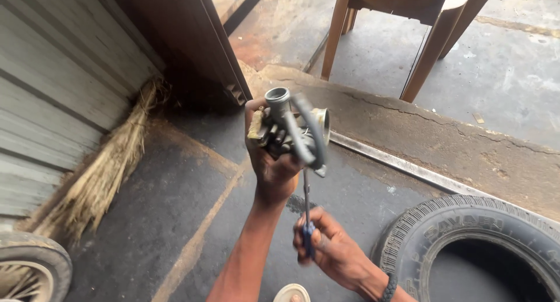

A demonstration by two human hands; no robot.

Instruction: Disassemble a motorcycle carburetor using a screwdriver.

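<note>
My left hand (271, 165) holds up a grey metal carburetor (289, 130) with a round port on top and a dark hose looped across its front. Below it, my right hand (329, 246) grips the blue handle of a thin screwdriver (307, 206). The screwdriver shaft points straight up and its tip meets the underside of the carburetor. A dark braided band sits on my right wrist.
A car tyre (466, 243) lies flat at the lower right. A straw broom (102, 174) leans on the corrugated shutter (52, 80) at left. Wooden chair legs (429, 48) stand beyond a metal floor rail (408, 165). Another wheel (29, 270) shows at the bottom left.
</note>
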